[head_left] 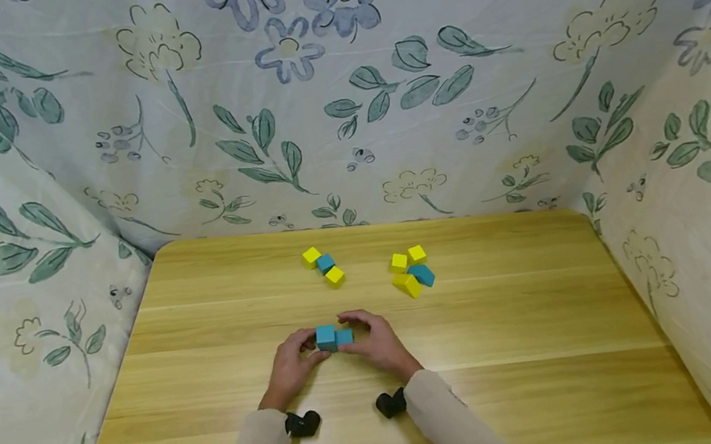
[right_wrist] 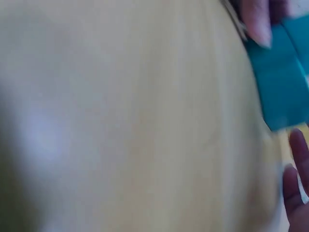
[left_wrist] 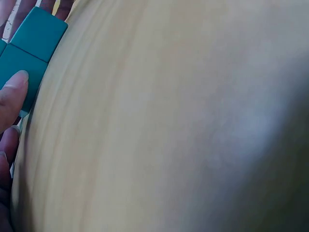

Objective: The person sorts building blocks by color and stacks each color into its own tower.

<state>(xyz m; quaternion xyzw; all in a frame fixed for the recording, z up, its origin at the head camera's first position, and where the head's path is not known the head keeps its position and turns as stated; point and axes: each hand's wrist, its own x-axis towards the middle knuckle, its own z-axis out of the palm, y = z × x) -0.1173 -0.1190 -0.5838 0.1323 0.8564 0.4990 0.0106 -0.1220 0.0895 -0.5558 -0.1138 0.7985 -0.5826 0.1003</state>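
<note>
In the head view both hands meet over the middle of the table. My left hand (head_left: 291,366) grips a blue block (head_left: 326,337) at the left, thumb on the near side and fingers behind. My right hand (head_left: 378,343) pinches a lower blue block (head_left: 344,337) set against it on the right. In the left wrist view two blue blocks (left_wrist: 41,31) lie flush with a seam between them, and a thumb (left_wrist: 16,92) presses on one. A blue block (right_wrist: 282,82) with a fingertip (right_wrist: 259,26) on it shows in the right wrist view.
Beyond the hands, a blue cube (head_left: 326,264) sits between two yellow cubes (head_left: 312,257) in a slanting row. Farther right are several yellow blocks (head_left: 407,285) and a blue block (head_left: 421,275). Floral cloth (head_left: 382,130) stands around the wooden table (head_left: 523,319).
</note>
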